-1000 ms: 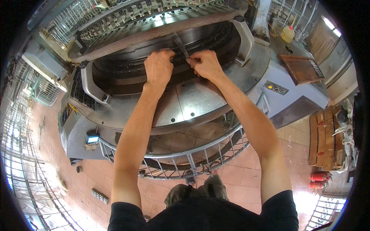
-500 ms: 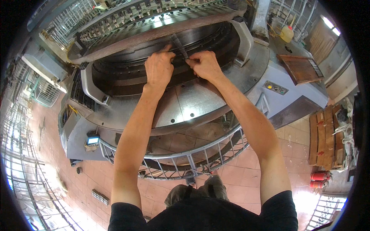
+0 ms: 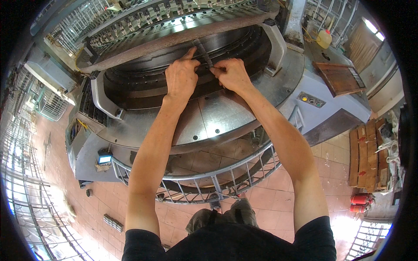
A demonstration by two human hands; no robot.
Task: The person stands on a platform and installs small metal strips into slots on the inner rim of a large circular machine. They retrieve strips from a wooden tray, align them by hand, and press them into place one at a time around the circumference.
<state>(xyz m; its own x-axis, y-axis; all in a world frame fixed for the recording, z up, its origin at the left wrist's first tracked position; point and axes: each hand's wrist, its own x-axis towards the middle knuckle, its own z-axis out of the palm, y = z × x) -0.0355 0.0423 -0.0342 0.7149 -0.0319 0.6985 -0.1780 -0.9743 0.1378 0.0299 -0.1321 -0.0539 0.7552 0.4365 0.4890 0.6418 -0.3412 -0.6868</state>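
Note:
A large round machine, seemingly a circular knitting machine, stands before me, with a dark cylinder (image 3: 152, 61) inside its shiny metal ring plate (image 3: 191, 122). My right hand (image 3: 230, 72) pinches the near end of a narrow, flat grey metal strip (image 3: 202, 51) between thumb and fingers. The strip slants up and left against the cylinder, its far end just below the machine's upper ring. Left of the strip is my left hand (image 3: 182, 76), index finger stretched toward the cylinder wall and the other fingers bent. Nothing shows in it, though its fingertips are partly hidden.
Overhead, a heavy rim (image 3: 183, 39) carries rows of small metal parts. Curved brackets (image 3: 276, 50) flank the opening. A curved rail (image 3: 209, 174) runs below my arms. At right are a button panel (image 3: 311, 99), a brown board (image 3: 338, 78) and a yellowish bottle (image 3: 324, 39).
My left hand has shifted slightly right, and its index finger reaches out a little straighter beside the strip. The right hand stays on the strip in nearly the same place.

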